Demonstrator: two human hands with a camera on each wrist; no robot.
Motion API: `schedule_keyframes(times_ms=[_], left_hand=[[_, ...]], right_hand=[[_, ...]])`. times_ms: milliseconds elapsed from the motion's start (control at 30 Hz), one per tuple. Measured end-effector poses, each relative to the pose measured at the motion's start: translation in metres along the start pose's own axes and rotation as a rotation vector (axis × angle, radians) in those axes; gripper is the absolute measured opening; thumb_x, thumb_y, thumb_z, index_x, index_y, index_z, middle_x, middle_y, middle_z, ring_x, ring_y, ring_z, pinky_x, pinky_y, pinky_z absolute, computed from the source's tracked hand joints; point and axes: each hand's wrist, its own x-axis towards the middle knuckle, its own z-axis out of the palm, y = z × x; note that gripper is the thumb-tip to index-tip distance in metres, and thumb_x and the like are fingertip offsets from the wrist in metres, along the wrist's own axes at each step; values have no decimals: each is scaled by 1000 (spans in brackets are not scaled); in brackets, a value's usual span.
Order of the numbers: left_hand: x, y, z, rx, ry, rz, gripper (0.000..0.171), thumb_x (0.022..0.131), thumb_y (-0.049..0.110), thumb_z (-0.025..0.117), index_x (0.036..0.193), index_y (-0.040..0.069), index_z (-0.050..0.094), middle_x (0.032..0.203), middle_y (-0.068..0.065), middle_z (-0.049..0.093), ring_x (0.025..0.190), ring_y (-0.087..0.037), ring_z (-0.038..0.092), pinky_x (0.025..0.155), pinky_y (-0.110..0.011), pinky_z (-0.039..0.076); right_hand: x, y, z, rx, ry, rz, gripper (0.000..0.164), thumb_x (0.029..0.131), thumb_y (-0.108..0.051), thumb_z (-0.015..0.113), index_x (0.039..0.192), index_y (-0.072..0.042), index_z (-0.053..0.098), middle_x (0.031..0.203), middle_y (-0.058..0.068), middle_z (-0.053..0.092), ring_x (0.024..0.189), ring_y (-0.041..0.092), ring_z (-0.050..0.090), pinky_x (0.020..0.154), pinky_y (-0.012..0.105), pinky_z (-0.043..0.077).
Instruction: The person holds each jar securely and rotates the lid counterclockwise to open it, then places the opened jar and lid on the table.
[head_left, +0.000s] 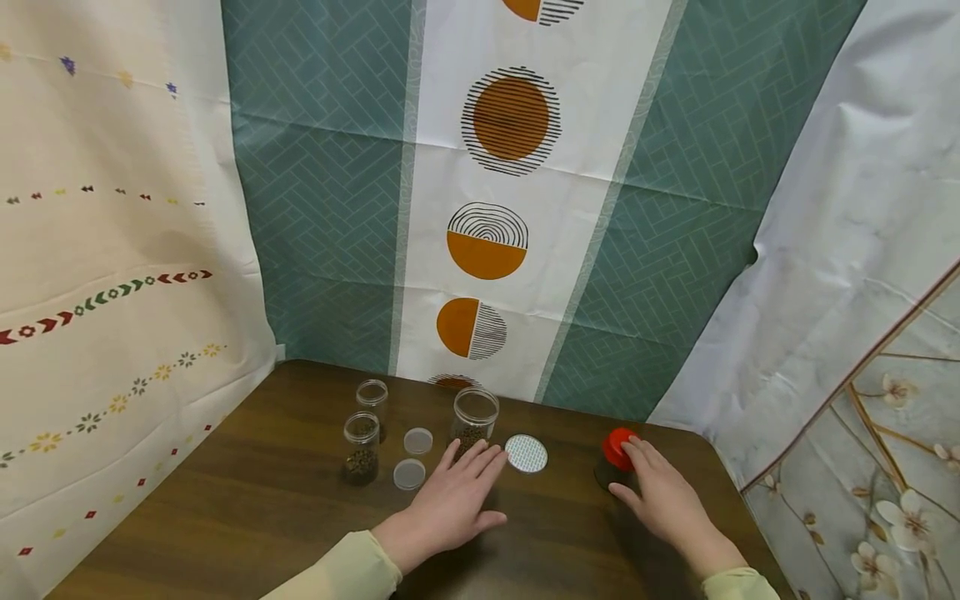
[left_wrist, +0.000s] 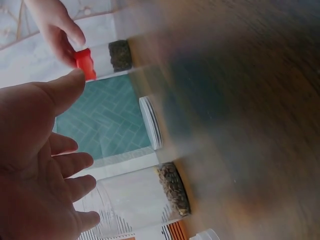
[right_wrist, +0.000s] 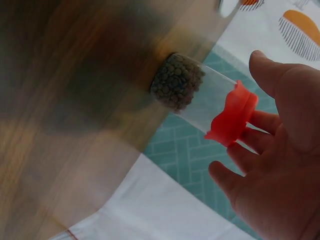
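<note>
A clear jar (right_wrist: 200, 95) part-filled with brown pellets stands at the right of the table, with a red wavy-edged lid (head_left: 617, 450) on top. My right hand (head_left: 667, 498) is beside that jar. Its fingers lie right at the lid while the thumb stands well apart from it. In the middle, my left hand (head_left: 450, 510) hovers with fingers spread and nothing in its grasp. It is nearest a wide, lidless clear jar (head_left: 476, 407) holding brown pellets, and hides part of that jar in the head view. A round white lid (head_left: 527, 454) lies to the right of the wide jar.
Two smaller uncapped jars, a near one (head_left: 362, 446) and a far one (head_left: 372, 393), stand at the left with dark contents. Beside them lie two small round lids (head_left: 418, 441). Patterned cloths (head_left: 322, 208) hang behind and along both sides of the brown table (head_left: 225, 500).
</note>
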Motion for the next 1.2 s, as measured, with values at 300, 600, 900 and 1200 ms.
schedule_keyframes(times_ms=[300, 600, 900, 1200], left_hand=[[-6, -6, 0, -42, -19, -18, 85, 103, 52, 77, 169, 9, 44, 171, -10, 47, 161, -32, 39, 128, -63, 26], [-14, -12, -1, -85, -25, -28, 86, 102, 51, 78, 169, 9, 44, 171, -9, 47, 160, -34, 39, 128, -64, 26], [-23, -15, -5, -110, -24, -28, 84, 103, 48, 78, 168, 7, 45, 170, -10, 48, 160, -34, 39, 128, -64, 25], [-29, -19, -4, -151, -13, -34, 86, 101, 47, 81, 167, 6, 45, 169, -11, 49, 159, -36, 41, 128, -66, 24]], right_hand=[[-11, -23, 3, 35, 23, -58, 69, 96, -29, 89, 149, 5, 60, 158, 25, 57, 145, 48, 54, 110, 62, 50], [-17, -43, 2, 83, -45, -43, 73, 96, -30, 89, 155, 0, 58, 164, 19, 53, 153, 43, 47, 116, 61, 45], [-20, -67, 2, 116, -100, -59, 74, 96, -35, 89, 156, -5, 58, 165, 16, 52, 154, 40, 47, 117, 60, 45], [-21, -89, 4, 152, -131, -99, 78, 96, -35, 88, 159, -4, 55, 167, 17, 50, 156, 40, 45, 116, 62, 45]])
